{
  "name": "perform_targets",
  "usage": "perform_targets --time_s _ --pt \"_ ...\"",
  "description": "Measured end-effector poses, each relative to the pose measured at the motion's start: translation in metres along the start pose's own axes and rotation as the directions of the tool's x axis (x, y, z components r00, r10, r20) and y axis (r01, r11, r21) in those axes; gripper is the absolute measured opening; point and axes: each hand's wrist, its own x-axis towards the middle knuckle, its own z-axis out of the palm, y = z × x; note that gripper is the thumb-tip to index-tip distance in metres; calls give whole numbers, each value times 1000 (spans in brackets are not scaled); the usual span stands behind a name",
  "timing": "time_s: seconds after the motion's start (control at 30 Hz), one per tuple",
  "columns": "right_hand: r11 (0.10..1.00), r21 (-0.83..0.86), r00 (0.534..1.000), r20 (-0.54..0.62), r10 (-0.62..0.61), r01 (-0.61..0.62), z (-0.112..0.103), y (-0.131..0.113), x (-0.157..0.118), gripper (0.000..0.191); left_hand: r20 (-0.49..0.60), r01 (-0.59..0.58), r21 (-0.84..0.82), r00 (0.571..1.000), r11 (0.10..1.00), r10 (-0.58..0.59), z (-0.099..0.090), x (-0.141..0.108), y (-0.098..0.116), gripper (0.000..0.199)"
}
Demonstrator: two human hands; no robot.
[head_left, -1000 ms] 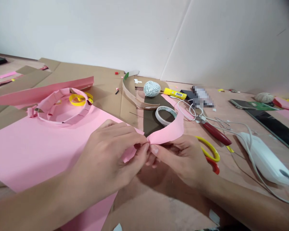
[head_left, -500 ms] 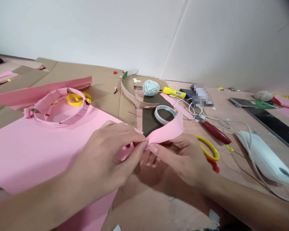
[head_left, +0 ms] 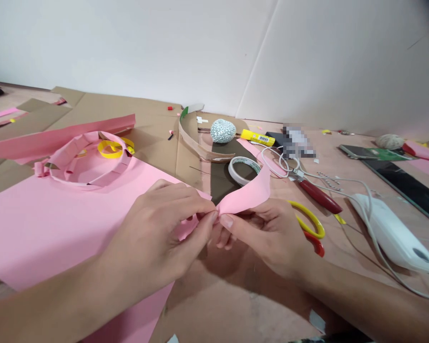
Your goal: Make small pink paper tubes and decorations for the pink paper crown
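A pink paper strip [head_left: 248,193] is pinched at its gathered end between my two hands, and its free part curves up to the right. My left hand [head_left: 164,228] grips the strip with thumb and index finger. My right hand [head_left: 271,233] pinches it just beside, thumb on top, the tips nearly touching. Under my left hand lies a large pink sheet [head_left: 57,228]. On that sheet rests a pink paper ring [head_left: 110,176] with yellow curled strips [head_left: 110,148]. Behind the held strip is a roll of white tape [head_left: 236,174].
Yellow and red scissors handles [head_left: 318,226] lie beside my right hand. Further right are red-handled pliers [head_left: 318,195], a white device [head_left: 396,238] with cable, and a dark phone [head_left: 407,190]. A patterned ball [head_left: 223,131] and yellow glue stick [head_left: 257,137] sit at the back.
Both hands keep the same pinch on the pink strip. The view has shifted very slightly; the objects around have not moved.
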Motion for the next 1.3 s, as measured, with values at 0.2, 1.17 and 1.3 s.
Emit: perform_targets --time_s 0.2,1.17,1.3 --pt "1000 7 1000 23 10 -10 0 1 1 20 15 5 -8 1000 1000 -5 2 1 -2 17" --pt "998 53 999 30 19 -21 -2 2 1 16 48 160 -137 987 978 -155 2 2 0 15" --pt "999 32 1000 22 8 -8 -1 2 0 17 50 159 -159 987 974 -152 1 2 1 15"
